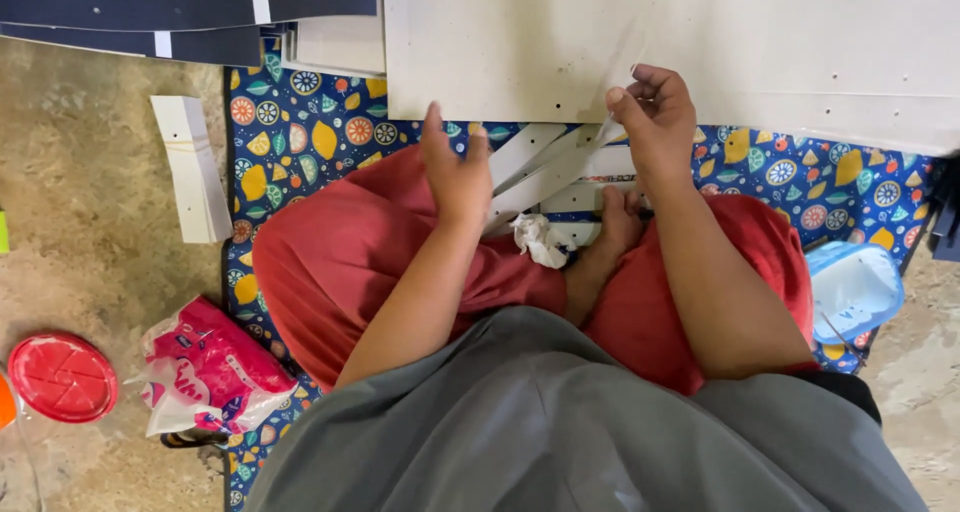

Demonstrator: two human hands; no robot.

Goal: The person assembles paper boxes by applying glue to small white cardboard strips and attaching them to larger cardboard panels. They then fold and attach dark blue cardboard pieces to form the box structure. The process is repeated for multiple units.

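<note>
Person sits cross-legged on a patterned floor mat (300, 132), red trousers, grey shirt, seen from above.

Right hand (655, 122) raised at the near edge of a large white board (620, 42); its fingers (622, 107) are curled and pinched on what looks like a thin clear film or tape strip rising from that edge. Exact contact hard to make out.

Left hand (457, 167) lies open, fingers loosely together and pointing toward the board, palm on the end of the white strips (545, 167) lying fanned across the lap. No pinch there.

A crumpled white scrap (538, 240) lies just beside the strips, by the bare foot.

Progress, as a judgement: work at the board edge looks under way, not finished; the strips lie loose, none joined to the board.

Around: dark blue panels (180, 2) stacked at top left, folded white card piece (190, 167) on bare floor, red lid (62, 377), pink packet (205, 367), pale blue container (850, 287) at right.
</note>
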